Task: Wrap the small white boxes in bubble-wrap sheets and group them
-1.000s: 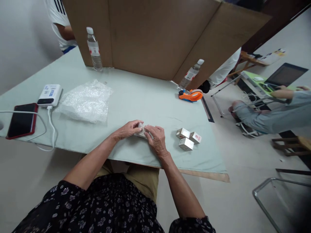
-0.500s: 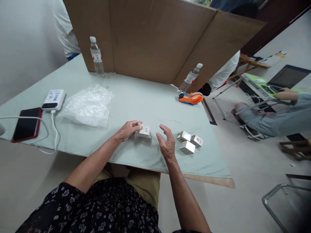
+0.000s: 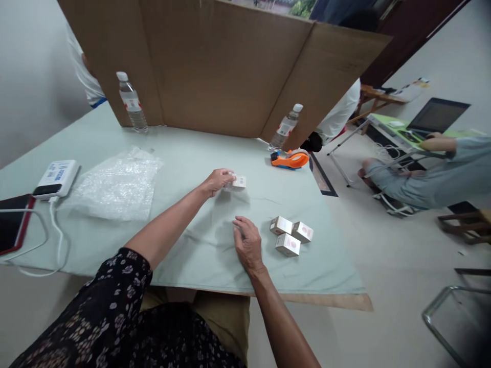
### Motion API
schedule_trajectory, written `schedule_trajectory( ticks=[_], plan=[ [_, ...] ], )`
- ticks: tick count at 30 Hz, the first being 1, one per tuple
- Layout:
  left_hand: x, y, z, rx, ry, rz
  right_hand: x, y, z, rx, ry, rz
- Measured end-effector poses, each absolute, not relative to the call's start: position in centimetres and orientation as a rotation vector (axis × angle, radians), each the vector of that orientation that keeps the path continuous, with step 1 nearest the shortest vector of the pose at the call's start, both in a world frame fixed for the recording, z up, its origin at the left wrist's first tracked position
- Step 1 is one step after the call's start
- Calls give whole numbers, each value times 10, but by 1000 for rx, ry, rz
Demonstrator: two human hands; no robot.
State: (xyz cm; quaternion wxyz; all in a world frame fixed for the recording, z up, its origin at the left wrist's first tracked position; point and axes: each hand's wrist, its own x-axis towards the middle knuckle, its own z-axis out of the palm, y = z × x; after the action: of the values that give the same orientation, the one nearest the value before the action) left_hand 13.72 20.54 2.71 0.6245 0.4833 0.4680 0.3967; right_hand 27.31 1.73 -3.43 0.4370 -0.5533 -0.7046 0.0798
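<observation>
My left hand [image 3: 219,182] reaches out over the middle of the cloth-covered table [image 3: 184,153], pinching a small white box [image 3: 240,182] that seems to have clear plastic around its near end. Closer to me, my right hand [image 3: 249,244] hangs low over the cloth with fingers loosely bent and apart, holding nothing. Just right of it stand three small white cartons in a cluster: one at the back left [image 3: 281,225], one at the right [image 3: 303,232] and one in front [image 3: 288,245].
Bubble wrap [image 3: 115,186] lies at the left beside a white power bank [image 3: 57,179] with a cable and a phone [image 3: 13,225]. Two water bottles [image 3: 133,105] [image 3: 286,128] stand against a cardboard screen [image 3: 215,66]. An orange tape dispenser [image 3: 291,159] sits at the right edge; a person works at a laptop beyond.
My left hand has carried the small box forward, away from me and slightly right. My right hand has dropped lower and its fingers have drawn closer together. The view has shifted.
</observation>
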Motion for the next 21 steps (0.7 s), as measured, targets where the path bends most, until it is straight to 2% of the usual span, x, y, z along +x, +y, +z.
schedule_trajectory(
  ticks=[6,11,16,21],
  plan=[
    [229,230,17,1236,1111,823,270,15,-32,-1459,-1845,188],
    [262,237,4,1432,1288,787,268,13,-31,-1487,-1849,193],
    [240,220,7,1618,1406,812,267,15,-32,-1507,-1876,175],
    [158,135,-2,1974,1385,880,272,18,-38,-1465,-1893,146]
  ],
)
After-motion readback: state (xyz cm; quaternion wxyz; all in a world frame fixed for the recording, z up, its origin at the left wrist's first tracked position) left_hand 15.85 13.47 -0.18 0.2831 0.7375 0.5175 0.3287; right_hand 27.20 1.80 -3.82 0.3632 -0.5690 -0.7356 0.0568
